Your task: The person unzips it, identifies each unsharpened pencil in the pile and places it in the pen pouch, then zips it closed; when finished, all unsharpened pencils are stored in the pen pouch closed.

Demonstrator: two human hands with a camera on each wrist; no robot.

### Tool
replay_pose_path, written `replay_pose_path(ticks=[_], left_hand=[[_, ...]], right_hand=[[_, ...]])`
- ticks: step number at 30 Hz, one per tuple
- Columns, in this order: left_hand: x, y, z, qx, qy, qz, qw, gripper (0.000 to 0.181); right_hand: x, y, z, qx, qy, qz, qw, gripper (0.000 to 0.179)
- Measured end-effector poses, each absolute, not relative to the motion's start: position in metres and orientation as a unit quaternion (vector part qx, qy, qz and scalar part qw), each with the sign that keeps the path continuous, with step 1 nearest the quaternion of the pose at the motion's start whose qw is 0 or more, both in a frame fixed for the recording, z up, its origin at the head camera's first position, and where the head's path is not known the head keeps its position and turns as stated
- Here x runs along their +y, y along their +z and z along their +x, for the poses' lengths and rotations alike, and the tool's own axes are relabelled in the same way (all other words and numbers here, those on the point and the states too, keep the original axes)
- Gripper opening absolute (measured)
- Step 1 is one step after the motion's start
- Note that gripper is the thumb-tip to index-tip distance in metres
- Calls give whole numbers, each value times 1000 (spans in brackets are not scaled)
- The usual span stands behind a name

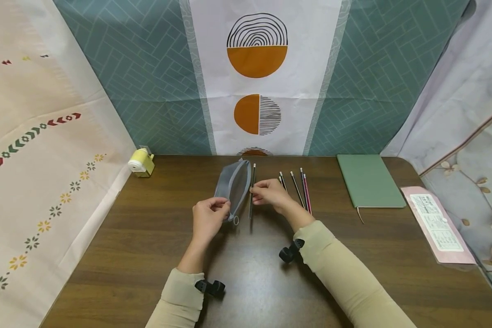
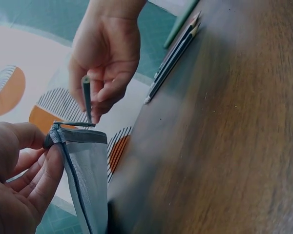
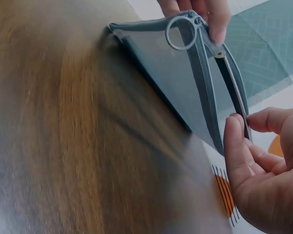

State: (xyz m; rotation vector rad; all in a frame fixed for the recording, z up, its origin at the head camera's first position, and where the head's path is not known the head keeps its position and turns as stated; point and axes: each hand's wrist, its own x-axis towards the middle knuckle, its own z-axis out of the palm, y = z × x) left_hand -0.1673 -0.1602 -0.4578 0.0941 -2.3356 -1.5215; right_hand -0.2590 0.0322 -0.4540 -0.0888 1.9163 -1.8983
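Observation:
My left hand (image 1: 210, 217) pinches the near end of a grey mesh zip pouch (image 1: 228, 178) beside its zipper pull ring (image 1: 236, 221). The pouch's zipped mouth gapes toward the right. In my right hand (image 1: 270, 193) a dark pencil (image 1: 251, 200) is pinched between thumb and fingers, just right of that mouth. Seen from the right wrist, the pencil (image 3: 233, 87) overlaps the pouch opening, and the left fingers (image 3: 217, 22) grip the pouch's corner. From the left wrist, the pencil's end (image 2: 86, 87) points toward the camera, above the pouch (image 2: 90, 170).
Several pencils (image 1: 305, 189) lie on the brown table (image 1: 147, 255) right of my right hand, partly behind it. Farther right are a green notebook (image 1: 369, 182) and a pink sheet-like packet (image 1: 438, 223). A yellow pencil sharpener (image 1: 141, 162) stands at the back left.

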Motion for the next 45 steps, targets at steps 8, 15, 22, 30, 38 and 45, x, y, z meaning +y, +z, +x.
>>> replay_pose_path(ticks=[8,15,22,30,38,45], left_hand=[[-157,-458,-166,-823,-545,31,159,7],[-156,-458,-165,-820,-551,19,154,6],[-154,-458,-165,-817,-555,7,155,7],[-153,-460,-164,-812,-565,8,144,7],[-153,-459,-163,-813,-563,9,145,6],[-154,-459,-164,-823,-546,5,153,7]], right_hand=[[20,-455,-260,697,-676,-28,237,29],[14,-455,-262,733,-646,-37,208,23],[8,-457,-262,758,-627,-34,178,22],[2,-457,-258,802,-579,-45,141,19],[4,-456,-257,812,-563,-45,143,21],[11,-461,-257,799,-583,-52,135,24]])
